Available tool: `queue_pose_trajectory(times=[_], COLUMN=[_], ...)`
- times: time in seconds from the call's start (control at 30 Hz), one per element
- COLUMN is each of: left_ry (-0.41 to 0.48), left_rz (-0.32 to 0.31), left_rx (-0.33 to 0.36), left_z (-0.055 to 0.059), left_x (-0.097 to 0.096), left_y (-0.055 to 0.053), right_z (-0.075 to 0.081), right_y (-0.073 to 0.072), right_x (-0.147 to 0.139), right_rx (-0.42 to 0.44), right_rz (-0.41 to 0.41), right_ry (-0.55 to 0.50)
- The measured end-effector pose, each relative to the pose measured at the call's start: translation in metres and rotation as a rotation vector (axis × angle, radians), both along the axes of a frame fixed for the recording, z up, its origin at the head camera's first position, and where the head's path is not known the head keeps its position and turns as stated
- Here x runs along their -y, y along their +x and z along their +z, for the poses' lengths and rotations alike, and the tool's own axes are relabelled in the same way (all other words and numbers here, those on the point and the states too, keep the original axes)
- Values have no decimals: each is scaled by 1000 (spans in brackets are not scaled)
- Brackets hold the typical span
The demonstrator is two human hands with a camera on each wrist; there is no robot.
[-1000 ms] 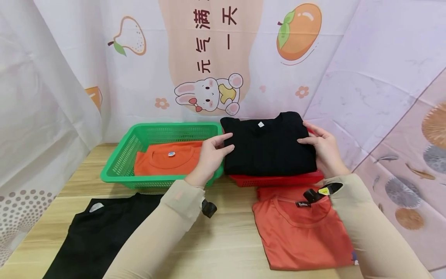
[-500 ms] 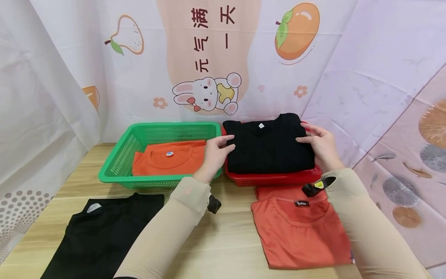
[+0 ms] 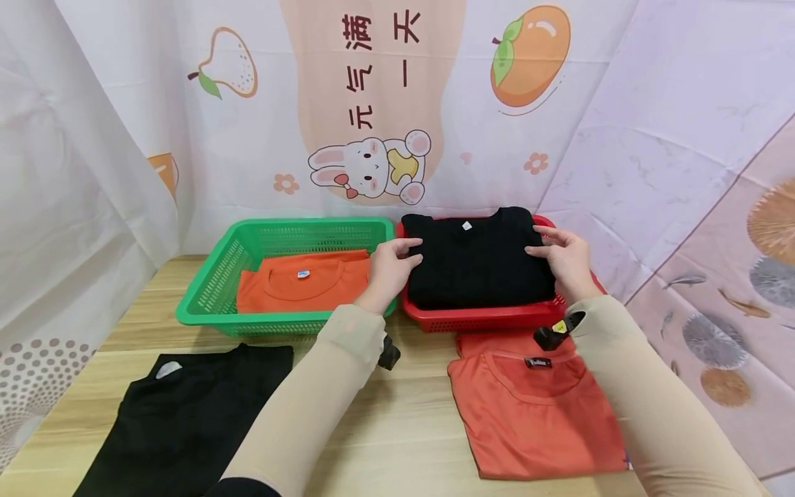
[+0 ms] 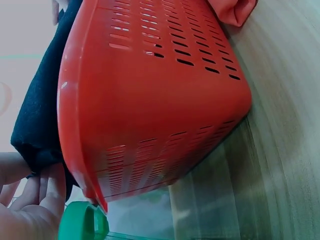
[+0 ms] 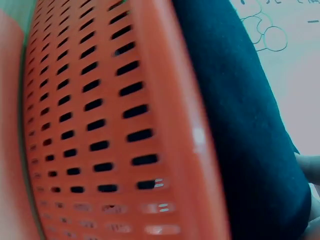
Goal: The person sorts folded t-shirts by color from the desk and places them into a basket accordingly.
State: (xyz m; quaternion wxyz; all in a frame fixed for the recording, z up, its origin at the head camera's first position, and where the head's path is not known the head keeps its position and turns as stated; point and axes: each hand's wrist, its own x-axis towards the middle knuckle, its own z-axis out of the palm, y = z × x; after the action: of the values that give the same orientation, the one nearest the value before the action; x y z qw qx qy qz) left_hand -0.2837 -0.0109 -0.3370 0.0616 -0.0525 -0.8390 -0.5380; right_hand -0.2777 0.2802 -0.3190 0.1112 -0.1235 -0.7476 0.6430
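A folded black T-shirt (image 3: 478, 266) with a small white neck label lies in the mouth of the red basket (image 3: 491, 319). My left hand (image 3: 390, 269) pinches its left edge between thumb and fingers. At the opposite edge my right hand (image 3: 564, 259) pinches the cloth the same way. In the left wrist view the black T-shirt (image 4: 45, 105) rises past the rim of the red basket (image 4: 150, 95), with my left hand (image 4: 35, 200) gripping its corner. The right wrist view shows the black cloth (image 5: 245, 120) along the rim, and part of my right hand (image 5: 311, 172) at its side.
A green basket (image 3: 211, 276) holding a folded orange T-shirt (image 3: 304, 286) stands left of the red one. Another black T-shirt (image 3: 192, 414) lies at the front left of the wooden table (image 3: 385, 428). A folded coral-red T-shirt (image 3: 534, 421) lies before the red basket.
Both hands have lowered the black T-shirt into the red basket and moved slightly closer together. More of the basket's rim now shows around it.
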Motion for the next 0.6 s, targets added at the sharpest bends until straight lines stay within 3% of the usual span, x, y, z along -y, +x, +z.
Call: queue_pose_trajectory(times=[0.13, 0.37, 0.6], left_ry=[20, 16, 17], left_rz=[-7, 8, 0], left_rx=[16, 41, -3], left_z=[-2, -6, -3], left_x=[-1, -3, -5], left_y=[-1, -1, -2], right_z=[-7, -16, -18], right_y=[-2, -2, -3], right_x=[0, 2, 2], right_rx=[12, -7, -24], right_rz=[-18, -57, -134], right_ry=[61, 47, 56])
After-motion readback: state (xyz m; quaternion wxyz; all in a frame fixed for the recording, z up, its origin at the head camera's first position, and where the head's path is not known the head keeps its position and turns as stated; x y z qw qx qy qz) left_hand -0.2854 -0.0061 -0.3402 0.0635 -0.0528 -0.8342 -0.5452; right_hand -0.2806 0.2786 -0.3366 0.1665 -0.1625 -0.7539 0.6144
